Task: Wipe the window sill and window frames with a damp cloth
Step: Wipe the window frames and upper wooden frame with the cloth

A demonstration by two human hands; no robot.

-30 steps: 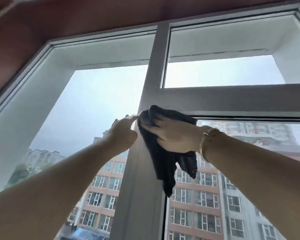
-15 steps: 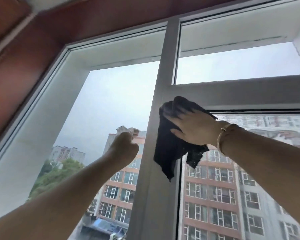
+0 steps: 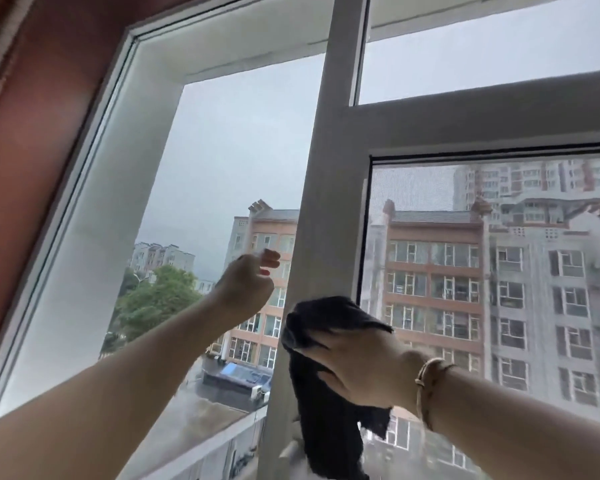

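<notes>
Pressing a dark cloth against the grey vertical window post, your right hand lies over the bunched top of the fabric with fingers curled into it; the rest of the cloth hangs down the post's lower stretch. A gold bangle sits at that wrist.

Your left hand is raised just left of the post, before the left pane, fingers loosely bent and holding nothing; whether it touches the glass cannot be told.

Surfaces:
- Horizontal frame bar meets the post at upper right.
- Mesh screen fills the opening below that bar, edged in black.
- White outer reveal borders the left pane.
- Reddish-brown wall flanks the window at far left.

Outside: apartment blocks, a green tree, grey sky.
</notes>
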